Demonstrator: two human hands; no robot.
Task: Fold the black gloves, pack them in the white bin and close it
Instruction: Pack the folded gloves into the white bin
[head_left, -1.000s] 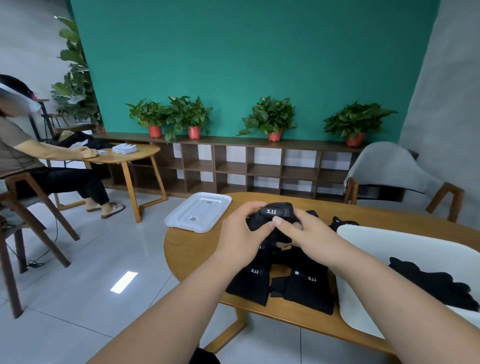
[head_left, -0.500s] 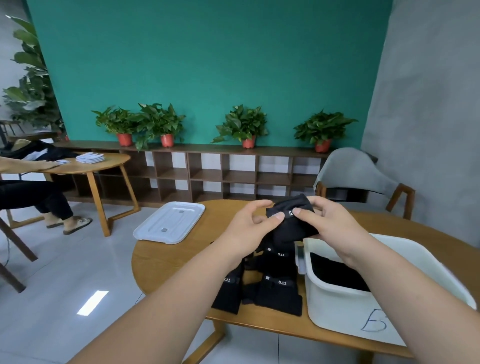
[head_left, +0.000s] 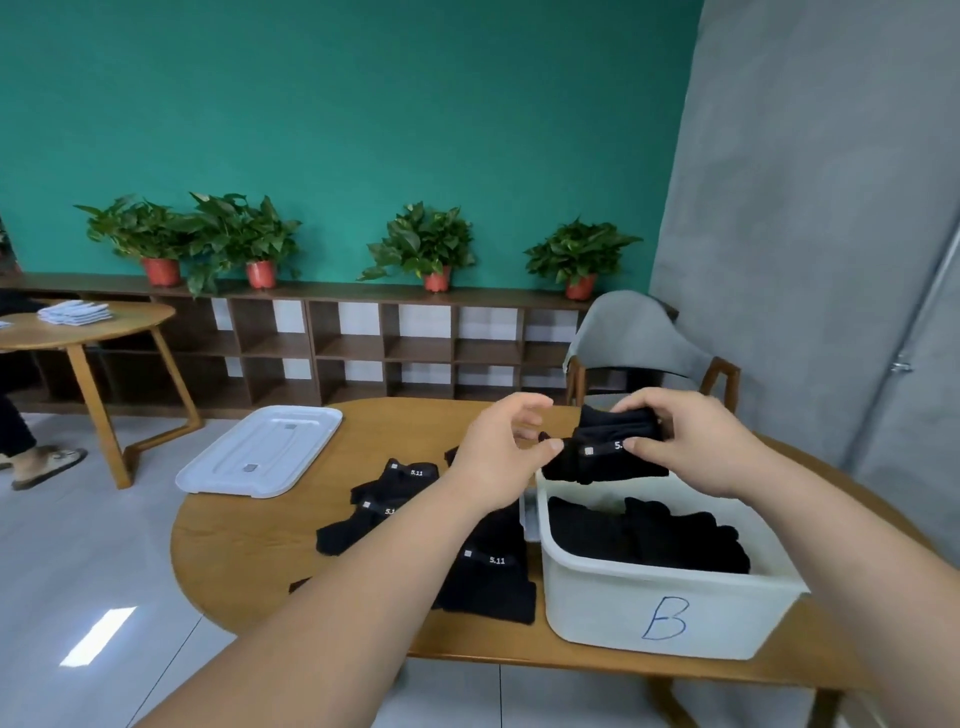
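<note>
Packing step: my right hand (head_left: 691, 447) pinches the folded black fabric glove (head_left: 613, 460), my left hand (head_left: 496, 457) loosely spread, thumb touching its end. White plastic bin (head_left: 623, 608) just below; next, lower and release.

gloves (head_left: 488, 577): black, white "5.11" tags | bin (head_left: 597, 597): white, blue handwritten "B" | lid (head_left: 260, 457): white, small grey square | table (head_left: 244, 545): tan wood | wall (head_left: 363, 130): teal | side wall (head_left: 805, 208): grey | pots (head_left: 162, 271): red | plants (head_left: 421, 244): green | shelf (head_left: 363, 299): dark brown | chair (head_left: 634, 332): grey, brown wood frame | floor (head_left: 78, 545): pale grey tiles
</note>
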